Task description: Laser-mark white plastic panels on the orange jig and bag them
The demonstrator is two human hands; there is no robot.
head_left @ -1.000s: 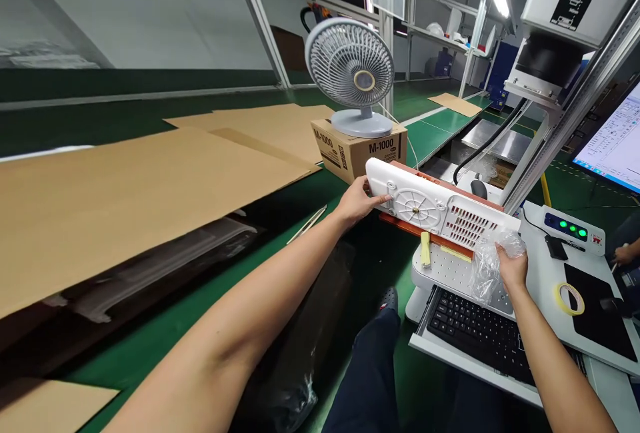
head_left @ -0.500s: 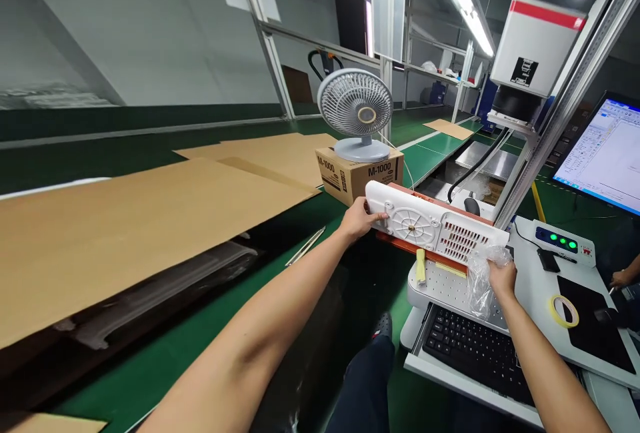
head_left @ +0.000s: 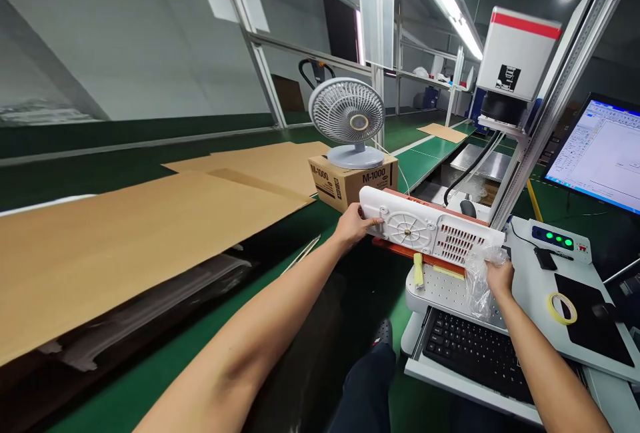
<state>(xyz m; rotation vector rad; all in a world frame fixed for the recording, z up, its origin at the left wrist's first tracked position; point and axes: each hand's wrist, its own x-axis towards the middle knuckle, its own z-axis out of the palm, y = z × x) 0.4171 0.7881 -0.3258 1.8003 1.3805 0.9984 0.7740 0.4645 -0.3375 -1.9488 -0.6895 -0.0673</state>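
A white plastic panel with a round ribbed pattern and a slotted vent stands on its long edge, its ribbed face toward me. My left hand grips its left end, thumb on the near face. At the opposite end my right hand is closed, with crumpled clear plastic film bunched at its fingers; those fingers are partly hidden. Behind and under the panel shows an orange-red piece, above the perforated metal plate. A strip of yellow tape hangs at its lower edge.
A grey fan on a carton stands behind. Cardboard sheets cover the left bench. A marking machine head hangs above right, on a column. Keyboard, tape roll and monitor are at right.
The view has shifted slightly, so the scene sits a little further left and the background a little lower. Both hands keep their places on the panel.
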